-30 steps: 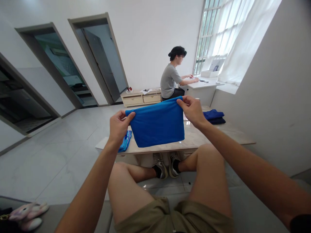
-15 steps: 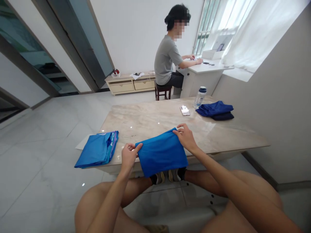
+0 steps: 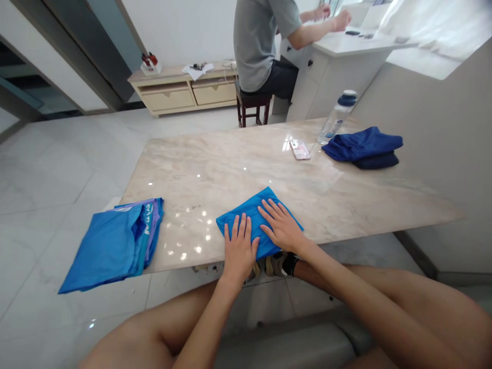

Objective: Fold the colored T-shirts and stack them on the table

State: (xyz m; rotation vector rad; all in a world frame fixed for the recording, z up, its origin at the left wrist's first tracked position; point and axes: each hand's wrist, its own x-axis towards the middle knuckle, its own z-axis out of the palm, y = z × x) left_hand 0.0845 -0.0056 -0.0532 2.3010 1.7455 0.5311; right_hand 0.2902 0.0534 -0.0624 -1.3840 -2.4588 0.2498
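A folded blue cloth (image 3: 251, 207) lies on the marble-topped table (image 3: 200, 164) at its near edge, a corner of it reaching the edge. My left hand (image 3: 240, 248) rests flat on its left part, fingers spread. Flat on the right part is my right hand (image 3: 281, 224), its fingers also apart. Neither hand grips the fabric; both palms cover some of it. To the left, a stack of folded blue cloths (image 3: 111, 241) with purple and white-lettered parts overhangs the table's front left corner.
Toward the back right of the table are a phone (image 3: 300, 149), a clear bottle (image 3: 337, 118) with a blue lid and a crumpled dark blue cloth (image 3: 363, 146). Beyond, a person in a grey shirt (image 3: 255, 46) sits on a stool (image 3: 253, 105) by a white desk (image 3: 334, 61).
The blue cloth, held up by its two top corners before, now lies on the table. Both hands have let go of the corners and press flat on it. The view has tilted down.
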